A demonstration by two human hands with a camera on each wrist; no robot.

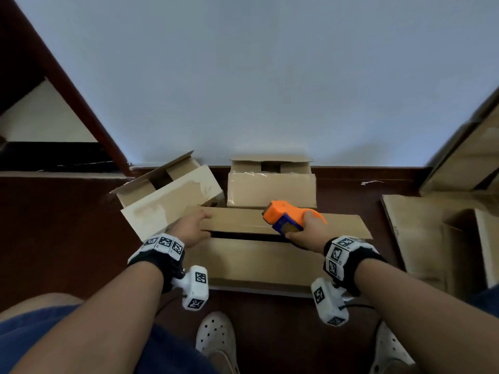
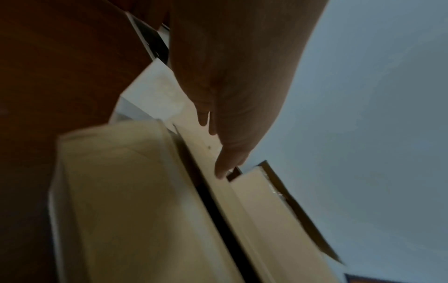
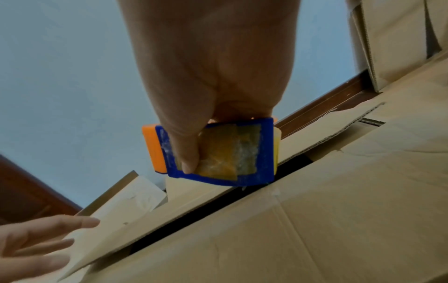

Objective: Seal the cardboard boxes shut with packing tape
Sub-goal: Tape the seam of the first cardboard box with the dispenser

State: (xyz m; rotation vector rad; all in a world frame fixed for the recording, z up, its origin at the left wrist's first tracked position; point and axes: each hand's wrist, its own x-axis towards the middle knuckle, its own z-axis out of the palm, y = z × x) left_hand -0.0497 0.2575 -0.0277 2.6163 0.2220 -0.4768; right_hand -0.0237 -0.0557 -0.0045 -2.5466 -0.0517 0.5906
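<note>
A: Hands? My left hand (image 1: pixel 190 230) lies flat, fingers straight, on the far flap (image 1: pixel 243 220) of the near box (image 1: pixel 259 261) on the floor; right hand (image 1: pixel 307 230) grips the tape dispenser (image 1: pixel 283 215) over the seam.

B: Step?

A: Closing flaps, I'd say; the gap's open, no tape down. Next: press flaps together, start tape at one end.

B: Clutter?

A: Two open boxes (image 1: pixel 271 188) behind, touching it.
</note>
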